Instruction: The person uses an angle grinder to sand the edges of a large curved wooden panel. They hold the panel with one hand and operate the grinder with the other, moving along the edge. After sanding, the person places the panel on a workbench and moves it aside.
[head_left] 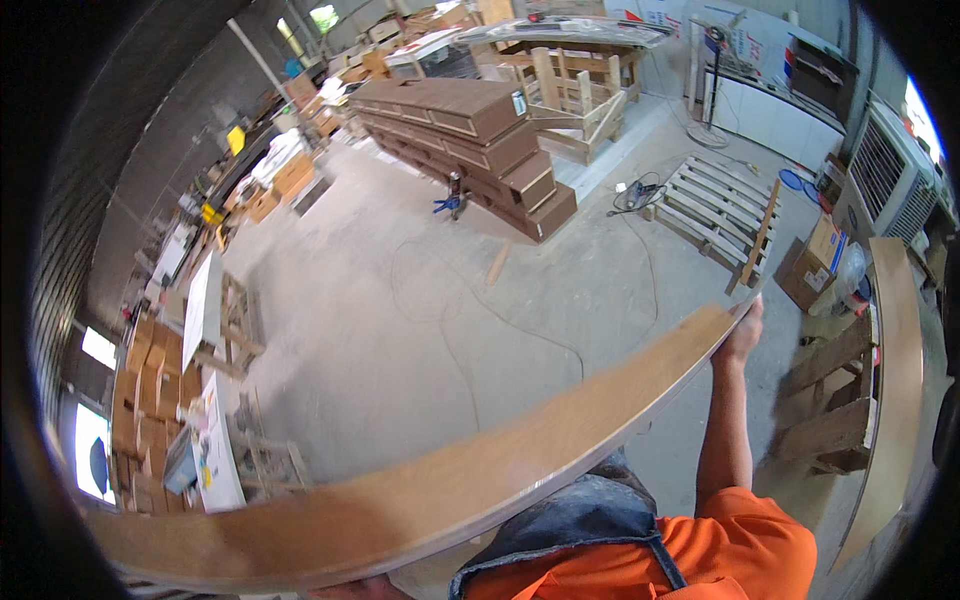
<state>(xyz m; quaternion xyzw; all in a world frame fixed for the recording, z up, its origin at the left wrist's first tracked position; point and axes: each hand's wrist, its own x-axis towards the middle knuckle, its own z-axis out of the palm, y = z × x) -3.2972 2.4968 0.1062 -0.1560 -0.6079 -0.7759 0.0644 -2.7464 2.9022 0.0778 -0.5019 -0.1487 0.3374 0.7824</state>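
Note:
A long, flat wood-coloured board (480, 455) with a pale near edge stretches across in front of my body, from the lower left up to the right. Its right end is in my right hand (742, 335), with the fingers wrapped round the edge and the arm held out. At the bottom of the picture my left hand (362, 588) grips the near edge further left. Most of its fingers are hidden under the board.
Ahead stands a stack of long brown boxes (480, 125), with a blue-handled caulking gun (450, 200) beside it. A slatted wooden pallet (715, 210) lies on the right. Cable (540, 343) snakes over the floor. Another board (893, 380) rests on a wooden trestle (835, 395) at right.

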